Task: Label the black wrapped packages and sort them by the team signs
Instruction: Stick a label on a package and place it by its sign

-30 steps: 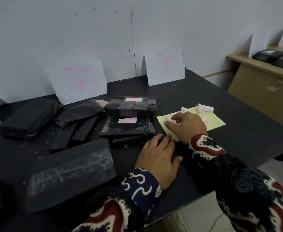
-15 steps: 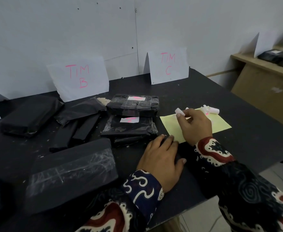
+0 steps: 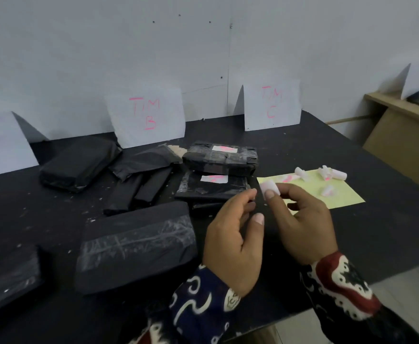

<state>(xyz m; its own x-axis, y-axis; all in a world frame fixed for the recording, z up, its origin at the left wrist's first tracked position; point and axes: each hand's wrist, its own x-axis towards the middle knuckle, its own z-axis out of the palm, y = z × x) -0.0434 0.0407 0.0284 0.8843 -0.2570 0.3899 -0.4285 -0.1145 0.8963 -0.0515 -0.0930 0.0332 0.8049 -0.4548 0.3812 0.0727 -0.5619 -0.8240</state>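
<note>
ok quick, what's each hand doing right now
Left hand: open, fingers loosely curled, holding nothing, raised close to the right.
Right hand: pinching a small rolled white label at its fingertips, above the table.

Two labelled packages [image 3: 217, 170] lie between loose wraps [image 3: 144, 180] and paper sheet [image 3: 327, 192].

Plain sorting room, black worktable [image 3: 352, 150], paper team signs [image 3: 149, 115] against bare white wall [image 3: 104, 45]
</note>
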